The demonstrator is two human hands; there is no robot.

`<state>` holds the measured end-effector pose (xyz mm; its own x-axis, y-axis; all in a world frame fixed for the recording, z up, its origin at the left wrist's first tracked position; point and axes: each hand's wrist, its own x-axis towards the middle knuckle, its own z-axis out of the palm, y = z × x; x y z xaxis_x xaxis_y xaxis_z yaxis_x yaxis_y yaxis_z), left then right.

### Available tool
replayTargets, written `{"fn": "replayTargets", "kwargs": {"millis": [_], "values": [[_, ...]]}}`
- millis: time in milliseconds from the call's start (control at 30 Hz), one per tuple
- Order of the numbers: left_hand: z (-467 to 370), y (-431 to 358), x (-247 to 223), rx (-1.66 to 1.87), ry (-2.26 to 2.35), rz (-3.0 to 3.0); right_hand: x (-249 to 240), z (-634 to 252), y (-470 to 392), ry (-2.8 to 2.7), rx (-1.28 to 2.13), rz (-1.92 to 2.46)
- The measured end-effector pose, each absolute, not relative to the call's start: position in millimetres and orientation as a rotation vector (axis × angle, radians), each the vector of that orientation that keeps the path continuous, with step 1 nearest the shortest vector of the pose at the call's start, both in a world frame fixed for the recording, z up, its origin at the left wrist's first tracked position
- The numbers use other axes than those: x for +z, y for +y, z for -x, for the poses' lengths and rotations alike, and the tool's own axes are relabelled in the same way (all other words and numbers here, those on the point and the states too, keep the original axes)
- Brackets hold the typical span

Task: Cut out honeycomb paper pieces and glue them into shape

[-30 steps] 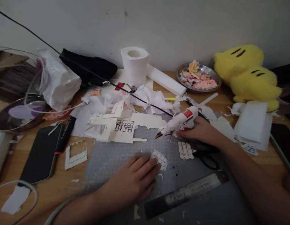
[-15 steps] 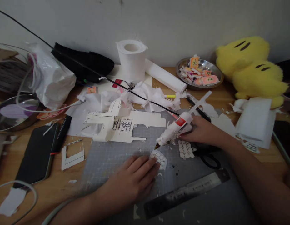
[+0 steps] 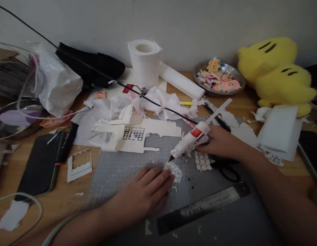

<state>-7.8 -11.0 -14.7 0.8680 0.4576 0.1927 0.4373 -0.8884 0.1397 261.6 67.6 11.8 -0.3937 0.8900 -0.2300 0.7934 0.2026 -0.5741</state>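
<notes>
My right hand (image 3: pixel 217 141) is wrapped round a white glue gun (image 3: pixel 191 138) with a red label and a clear stick at its back. The gun's dark tip points down at the upper edge of a small paper piece (image 3: pixel 176 172) with a drawn round-cell pattern. My left hand (image 3: pixel 150 191) lies palm down on the grey cutting mat (image 3: pixel 114 177), its fingers stretched out and fingertips on that piece's left side. A second patterned piece (image 3: pixel 203 161) lies below the gun, left of black scissors (image 3: pixel 229 172).
A metal ruler (image 3: pixel 202 207) lies near the front. Cut cream paper (image 3: pixel 133 136) is behind my left hand. Phones, a marker (image 3: pixel 67 145), a paper roll (image 3: pixel 144 65), a metal bowl of scraps (image 3: pixel 240 77) and yellow plush toys (image 3: pixel 281 78) surround the mat. A black cable (image 3: pixel 158 106) crosses to the gun.
Both hands keep nearly the same pose, with the gun's tip still by the patterned piece. The whole view has shifted slightly.
</notes>
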Motion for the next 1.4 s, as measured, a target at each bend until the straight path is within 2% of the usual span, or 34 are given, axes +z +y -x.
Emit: {"fn": "replayTargets", "kwargs": {"millis": [767, 1400], "values": [[8, -12, -14, 0.327, 0.732, -2.950, 26, -255, 61, -2.458, 0.746, 1.608], [7, -12, -15, 0.355, 0.730, -2.947, 51, -244, 56, -2.705, 0.623, 1.792]]}}
